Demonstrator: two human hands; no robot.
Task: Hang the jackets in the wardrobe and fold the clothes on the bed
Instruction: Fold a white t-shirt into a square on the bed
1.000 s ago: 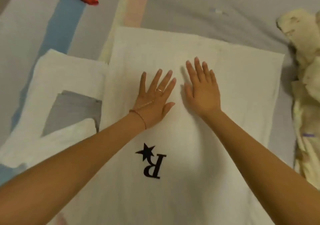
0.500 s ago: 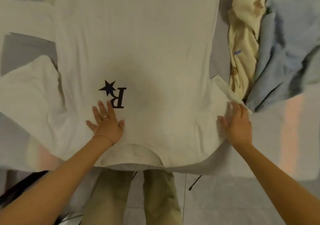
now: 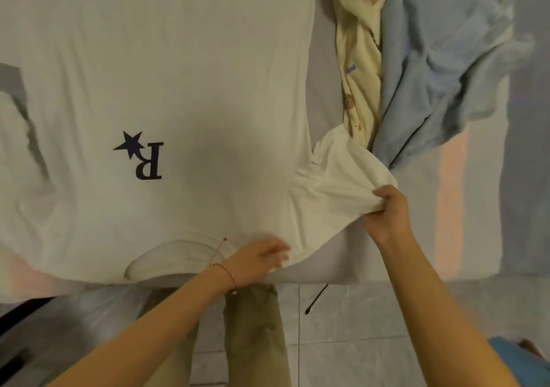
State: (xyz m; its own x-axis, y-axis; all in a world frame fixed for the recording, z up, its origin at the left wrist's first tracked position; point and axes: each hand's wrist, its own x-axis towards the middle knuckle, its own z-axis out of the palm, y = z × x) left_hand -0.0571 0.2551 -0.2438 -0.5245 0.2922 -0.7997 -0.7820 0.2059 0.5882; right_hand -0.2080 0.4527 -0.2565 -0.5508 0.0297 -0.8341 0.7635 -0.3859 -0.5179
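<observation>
Two hands are at the near right corner of the white T-shirt (image 3: pixel 184 74), which lies spread face-up on the bed (image 3: pixel 479 214) with its collar (image 3: pixel 175 255) at the edge nearest the person and its hem away at the far side; so its long axis runs straight out from the person's body. The right hand (image 3: pixel 387 214) has its fingers curled and pinched onto the end of the short sleeve (image 3: pixel 333 175), lifting that cloth a little off the sheet. The left hand (image 3: pixel 256 260) sits at the shoulder just beside the collar; it is blurred, and I cannot tell whether it presses flat or pinches. The sleeve runs out to the right from the body of the shirt, toward the cream garment (image 3: pixel 360 59) and the blue garment (image 3: pixel 431 74) heaped just beside it. I'd judge the fold goes leftward across the chest, toward the star logo (image 3: pixel 143 157); the right hand is the one placed to carry it, with the left as the anchor at the shoulder line.
</observation>
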